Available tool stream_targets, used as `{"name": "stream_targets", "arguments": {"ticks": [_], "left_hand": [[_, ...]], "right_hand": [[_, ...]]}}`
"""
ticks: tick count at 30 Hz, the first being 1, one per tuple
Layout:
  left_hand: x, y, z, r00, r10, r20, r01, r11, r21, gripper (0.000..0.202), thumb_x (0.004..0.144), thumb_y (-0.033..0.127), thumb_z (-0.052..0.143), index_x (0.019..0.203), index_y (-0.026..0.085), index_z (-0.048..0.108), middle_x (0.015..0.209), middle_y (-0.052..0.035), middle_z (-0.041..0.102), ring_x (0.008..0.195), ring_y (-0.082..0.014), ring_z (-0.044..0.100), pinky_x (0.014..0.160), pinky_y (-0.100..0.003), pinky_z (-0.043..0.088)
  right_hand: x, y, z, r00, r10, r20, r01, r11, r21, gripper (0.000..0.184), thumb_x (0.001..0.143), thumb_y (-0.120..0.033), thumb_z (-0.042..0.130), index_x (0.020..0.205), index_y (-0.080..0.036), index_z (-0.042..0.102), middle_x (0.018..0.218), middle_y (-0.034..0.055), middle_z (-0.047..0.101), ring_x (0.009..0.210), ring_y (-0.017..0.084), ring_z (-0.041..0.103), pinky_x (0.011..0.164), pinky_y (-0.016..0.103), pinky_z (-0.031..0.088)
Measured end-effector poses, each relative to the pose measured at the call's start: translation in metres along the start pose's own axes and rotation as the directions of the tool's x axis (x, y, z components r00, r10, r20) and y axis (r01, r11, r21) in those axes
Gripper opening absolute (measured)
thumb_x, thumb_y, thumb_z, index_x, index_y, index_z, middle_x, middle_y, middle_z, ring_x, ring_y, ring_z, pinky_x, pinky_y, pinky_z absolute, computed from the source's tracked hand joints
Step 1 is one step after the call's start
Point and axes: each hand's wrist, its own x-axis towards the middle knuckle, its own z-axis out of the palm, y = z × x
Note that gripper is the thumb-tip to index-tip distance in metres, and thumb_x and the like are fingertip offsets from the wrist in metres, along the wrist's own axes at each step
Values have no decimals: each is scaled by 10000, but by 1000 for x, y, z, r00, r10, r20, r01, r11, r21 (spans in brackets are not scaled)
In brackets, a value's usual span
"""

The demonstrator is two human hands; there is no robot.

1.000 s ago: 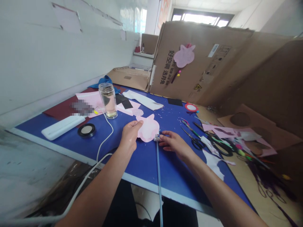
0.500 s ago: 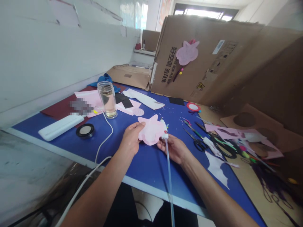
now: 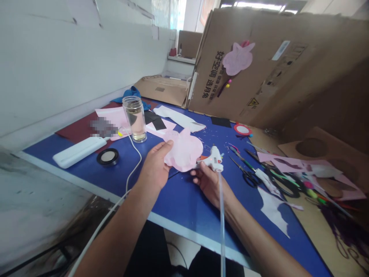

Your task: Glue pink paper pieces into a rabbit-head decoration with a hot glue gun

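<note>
One clear jar [image 3: 134, 115] holds pale liquid [image 3: 139, 135]; left hand [image 3: 155, 166] grips pink paper [image 3: 184, 151].

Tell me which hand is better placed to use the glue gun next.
Probably the right hand: it holds the glue gun, close beside the pink cutout. The left hand is occupied, pinching the pink cutout's edge on the side away from the glue gun.

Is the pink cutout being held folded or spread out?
Spread out: the pink cutout shows its broad face and lobed outline beyond the left hand.
</note>
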Motion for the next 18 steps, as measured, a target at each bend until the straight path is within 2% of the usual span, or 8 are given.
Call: {"name": "stream_targets", "arguments": {"ticks": [4,6,9,12,15,18], "left_hand": [[0,36,-11,987,124,105,-129,991,43,287,805,292,934,1015,171,779,1104,-151,849,1138,-378,817,955,-489,691],[0,49,-13,974,174,144,-184,981,61,289,838,296,908,1067,173,782,1157,-158,841,1204,-399,799,993,-515,687],[3,58,-15,962,216,167,-233,969,88,294,835,314,915,1058,171,787,1142,-161,837,1180,-401,800,959,-503,690],[11,53,-20,971,185,154,-209,965,160,275,800,330,936,967,168,790,1050,-135,834,978,-316,813,814,-406,671],[20,36,-29,988,67,136,-110,937,333,302,752,405,957,794,170,772,835,-95,790,681,-202,715,614,-303,556],[26,16,-38,989,-17,144,-61,852,520,306,736,450,933,734,178,792,743,-90,763,606,-184,652,563,-284,464]], "right_hand": [[2,-4,-2,997,-59,-46,59,998,11,509,742,-512,1029,1109,-257,785,1160,59,856,784,149,746,615,227,595],[3,-4,-3,993,-86,-75,87,996,9,486,741,-492,1026,1083,-253,777,1111,50,858,763,145,737,613,228,588],[3,-6,-4,991,-100,-89,100,995,-7,437,767,-488,993,1060,-237,787,1050,45,850,749,145,716,638,240,589],[0,-10,-8,990,-90,-106,84,995,-57,432,794,-503,944,1085,-213,813,972,53,835,786,170,720,641,248,570],[-4,-17,-14,991,-94,-97,81,988,-130,503,802,-503,925,1182,-194,809,928,57,819,809,193,726,667,271,568],[-9,-24,-17,986,-143,-87,126,978,-169,497,831,-448,898,1240,-190,786,873,45,794,769,195,704,693,305,576]]}}
